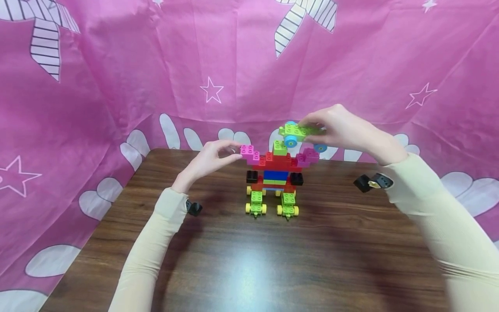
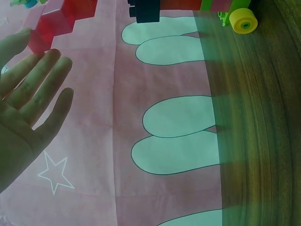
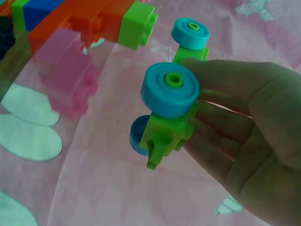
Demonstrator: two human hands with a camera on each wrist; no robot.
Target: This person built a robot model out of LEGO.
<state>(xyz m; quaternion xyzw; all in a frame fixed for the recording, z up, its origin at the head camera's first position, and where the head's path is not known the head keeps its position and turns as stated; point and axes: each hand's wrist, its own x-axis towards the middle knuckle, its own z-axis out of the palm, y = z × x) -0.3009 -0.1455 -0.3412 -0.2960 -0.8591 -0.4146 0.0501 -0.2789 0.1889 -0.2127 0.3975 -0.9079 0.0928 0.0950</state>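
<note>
Flanking brick figure [image 1: 274, 173]: pink backdrop [image 1: 117, 65] behind, wooden table [image 1: 249, 260] beneath.

No writing, label, brand or number can be read anywhere in these views. The pink cloth [image 1: 249, 56] beyond the fingers carries only printed white stars and striped shapes (pictures, not letters). The bricks [image 1: 274, 173] between the two hands show bare studs, and the wheeled piece [image 3: 171, 108] at the right fingertips bears no mark that can be made out.
</note>
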